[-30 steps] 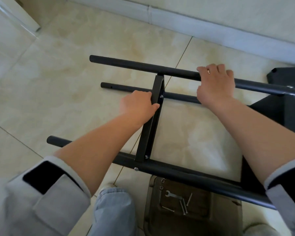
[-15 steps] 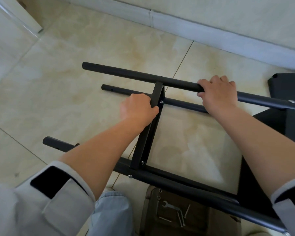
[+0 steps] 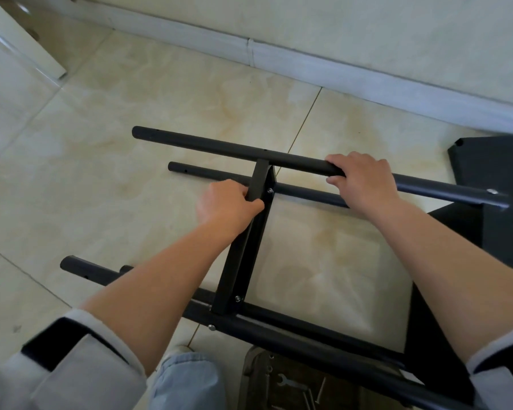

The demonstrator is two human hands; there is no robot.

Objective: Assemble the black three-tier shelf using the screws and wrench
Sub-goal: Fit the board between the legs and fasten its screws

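Your left hand [image 3: 225,204] is wrapped round the upper end of the flat black metal crossbar [image 3: 243,247], fingers curled over its top face, thumb across the near side. Your right hand [image 3: 363,182] grips the far black round metal tube [image 3: 219,147], fingers over the top, thumb under.

The black metal shelf frame lies on its side on the beige marbled floor tiles [image 3: 131,108]. The crossbar runs from the far tube down to the near black tube [image 3: 293,332], with a silver screw head [image 3: 269,190] showing at its top end and another [image 3: 237,298] at its bottom end. A third screw head [image 3: 211,327] sits on the near tube just below the joint. A second, lower black tube [image 3: 208,173] lies behind the crossbar, parallel to the far tube. At the right the tubes meet a black panel [image 3: 504,232]; another screw head [image 3: 492,191] shows on the far tube there.

Bottom centre, under the near tube, a dark brownish tray-like surface [image 3: 249,377] carries a small flat silver wrench [image 3: 285,381] and a few loose long screws [image 3: 320,389]. Can't tell what that surface is. White baseboard [image 3: 308,66] runs along the wall behind.
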